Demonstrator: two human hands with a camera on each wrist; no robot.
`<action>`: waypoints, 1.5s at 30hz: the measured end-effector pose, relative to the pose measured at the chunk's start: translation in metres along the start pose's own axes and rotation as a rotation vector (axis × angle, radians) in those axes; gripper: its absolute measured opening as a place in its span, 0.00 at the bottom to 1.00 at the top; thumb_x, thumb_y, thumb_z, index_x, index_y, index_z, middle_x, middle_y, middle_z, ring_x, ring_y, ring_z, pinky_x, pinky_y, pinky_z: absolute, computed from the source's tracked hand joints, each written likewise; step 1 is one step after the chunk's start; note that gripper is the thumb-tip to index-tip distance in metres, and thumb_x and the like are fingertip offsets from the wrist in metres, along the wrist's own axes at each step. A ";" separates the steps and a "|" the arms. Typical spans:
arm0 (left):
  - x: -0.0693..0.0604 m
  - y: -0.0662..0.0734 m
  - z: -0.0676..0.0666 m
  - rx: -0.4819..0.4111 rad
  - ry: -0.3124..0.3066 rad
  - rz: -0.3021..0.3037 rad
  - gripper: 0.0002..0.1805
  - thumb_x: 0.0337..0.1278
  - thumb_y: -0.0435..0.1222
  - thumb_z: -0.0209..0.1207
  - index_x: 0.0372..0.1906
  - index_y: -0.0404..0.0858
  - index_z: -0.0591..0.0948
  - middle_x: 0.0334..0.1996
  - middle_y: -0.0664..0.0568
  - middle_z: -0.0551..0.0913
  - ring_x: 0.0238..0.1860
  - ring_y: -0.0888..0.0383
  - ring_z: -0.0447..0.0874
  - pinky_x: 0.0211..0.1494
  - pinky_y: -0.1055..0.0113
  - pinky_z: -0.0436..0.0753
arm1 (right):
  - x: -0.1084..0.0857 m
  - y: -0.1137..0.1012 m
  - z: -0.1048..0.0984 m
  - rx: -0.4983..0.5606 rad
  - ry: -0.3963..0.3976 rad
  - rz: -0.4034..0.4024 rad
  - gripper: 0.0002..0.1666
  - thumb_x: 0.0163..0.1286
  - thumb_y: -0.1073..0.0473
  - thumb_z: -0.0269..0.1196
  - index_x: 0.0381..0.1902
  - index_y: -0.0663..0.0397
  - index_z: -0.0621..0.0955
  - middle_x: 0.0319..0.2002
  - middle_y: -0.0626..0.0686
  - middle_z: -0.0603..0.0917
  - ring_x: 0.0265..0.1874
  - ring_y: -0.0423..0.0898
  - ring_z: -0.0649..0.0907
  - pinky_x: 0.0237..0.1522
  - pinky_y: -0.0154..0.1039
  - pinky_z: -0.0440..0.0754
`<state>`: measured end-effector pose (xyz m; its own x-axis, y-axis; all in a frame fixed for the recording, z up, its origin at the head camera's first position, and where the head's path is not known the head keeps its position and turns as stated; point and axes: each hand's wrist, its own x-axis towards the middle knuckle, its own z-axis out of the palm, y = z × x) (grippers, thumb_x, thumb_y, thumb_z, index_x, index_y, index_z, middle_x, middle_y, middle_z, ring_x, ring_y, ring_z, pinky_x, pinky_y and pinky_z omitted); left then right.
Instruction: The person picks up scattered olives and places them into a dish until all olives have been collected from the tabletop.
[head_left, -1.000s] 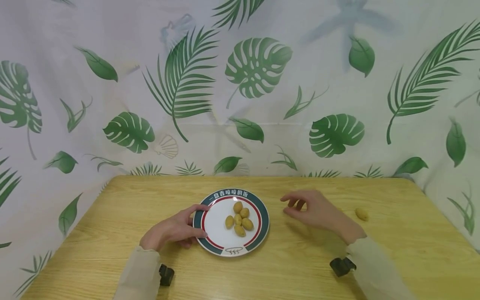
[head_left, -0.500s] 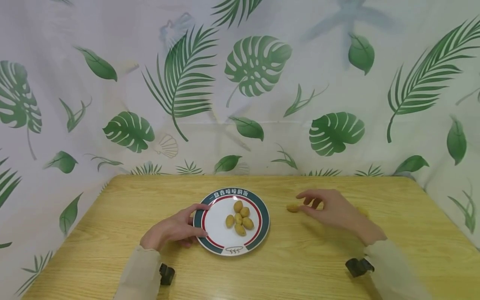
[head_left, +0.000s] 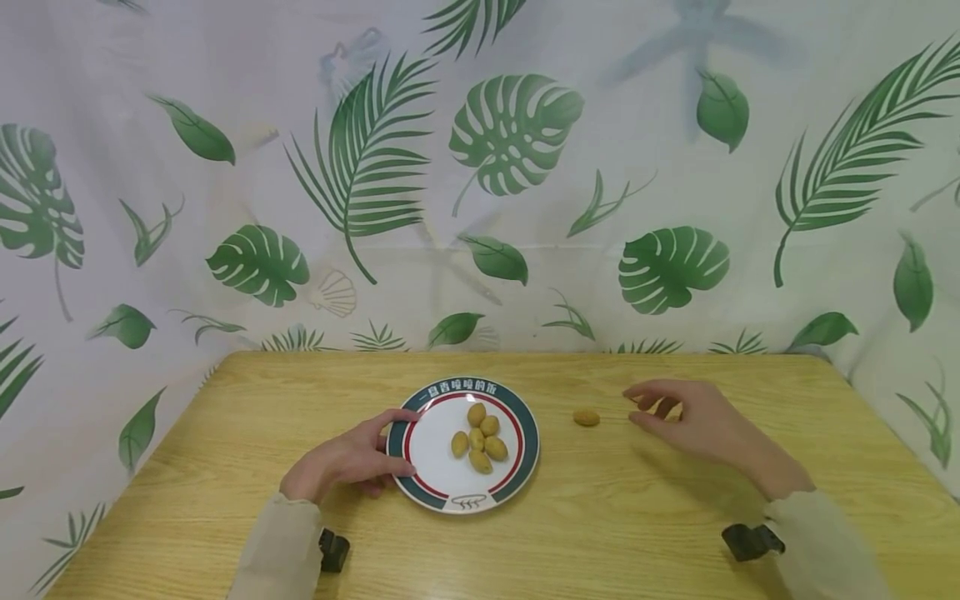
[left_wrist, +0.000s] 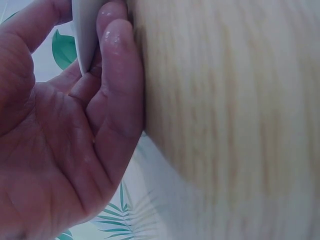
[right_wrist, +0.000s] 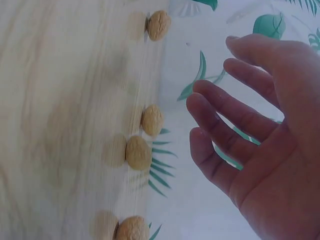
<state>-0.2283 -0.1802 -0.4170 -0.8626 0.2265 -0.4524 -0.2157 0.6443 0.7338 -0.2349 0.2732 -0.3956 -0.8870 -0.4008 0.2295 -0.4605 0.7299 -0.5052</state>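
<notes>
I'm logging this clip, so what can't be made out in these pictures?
Head: part of the plate, under the left hand.
Head: some tabletop, behind the right hand.
Left wrist: most of the plate, beyond the top edge.
Right wrist: part of the lowest nut, cut by the bottom edge.

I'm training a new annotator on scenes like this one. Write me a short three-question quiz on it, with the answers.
1. In the head view, by which side does the left hand grip the plate?
A) its right side
B) its left side
C) its far side

2. True or false: the right hand is gripping a nut.

3. Fill in the number: in the head view, ___ nuts lie on the plate, while another shows on the table between the plate and the right hand.

Key:
1. B
2. False; the right wrist view shows that hand holding nothing.
3. Six
</notes>
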 end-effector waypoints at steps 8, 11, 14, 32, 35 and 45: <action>-0.001 -0.001 0.001 0.008 0.006 -0.003 0.39 0.60 0.41 0.70 0.73 0.58 0.67 0.38 0.48 0.82 0.28 0.55 0.80 0.30 0.68 0.79 | -0.009 0.010 -0.009 0.001 0.008 0.031 0.17 0.71 0.55 0.68 0.55 0.53 0.85 0.41 0.49 0.89 0.33 0.34 0.84 0.32 0.33 0.81; -0.001 -0.002 0.001 0.007 0.007 -0.003 0.39 0.60 0.41 0.70 0.74 0.57 0.67 0.38 0.49 0.82 0.28 0.55 0.80 0.30 0.68 0.79 | -0.013 0.014 -0.011 0.003 0.027 0.032 0.17 0.70 0.56 0.68 0.54 0.53 0.86 0.39 0.48 0.89 0.33 0.33 0.84 0.31 0.33 0.80; -0.001 -0.002 0.001 0.004 0.006 -0.002 0.39 0.60 0.41 0.70 0.73 0.57 0.67 0.38 0.49 0.82 0.28 0.55 0.80 0.30 0.68 0.79 | -0.016 0.019 -0.013 -0.014 0.054 0.011 0.16 0.69 0.58 0.69 0.54 0.53 0.86 0.38 0.48 0.89 0.32 0.32 0.84 0.30 0.32 0.80; -0.001 -0.002 0.000 0.004 0.004 -0.006 0.39 0.59 0.42 0.71 0.73 0.58 0.67 0.39 0.48 0.82 0.29 0.54 0.80 0.31 0.68 0.79 | -0.037 0.050 -0.034 -0.097 0.082 0.100 0.19 0.70 0.53 0.69 0.56 0.52 0.85 0.38 0.48 0.90 0.31 0.26 0.81 0.29 0.32 0.78; -0.001 -0.001 0.000 0.001 0.002 -0.006 0.39 0.59 0.42 0.71 0.73 0.58 0.67 0.39 0.48 0.82 0.30 0.54 0.80 0.31 0.68 0.79 | -0.039 0.055 -0.038 -0.104 0.070 0.141 0.20 0.70 0.52 0.69 0.57 0.52 0.85 0.39 0.50 0.90 0.31 0.26 0.81 0.30 0.32 0.78; 0.000 -0.001 0.000 0.001 0.000 -0.005 0.39 0.60 0.42 0.70 0.73 0.59 0.67 0.39 0.48 0.82 0.30 0.54 0.80 0.31 0.68 0.79 | -0.047 0.080 -0.044 -0.100 0.034 0.187 0.21 0.71 0.52 0.68 0.58 0.55 0.84 0.41 0.54 0.90 0.31 0.28 0.83 0.32 0.32 0.80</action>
<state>-0.2280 -0.1807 -0.4172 -0.8613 0.2233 -0.4564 -0.2197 0.6463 0.7308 -0.2318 0.3750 -0.4107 -0.9573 -0.2349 0.1685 -0.2870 0.8421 -0.4566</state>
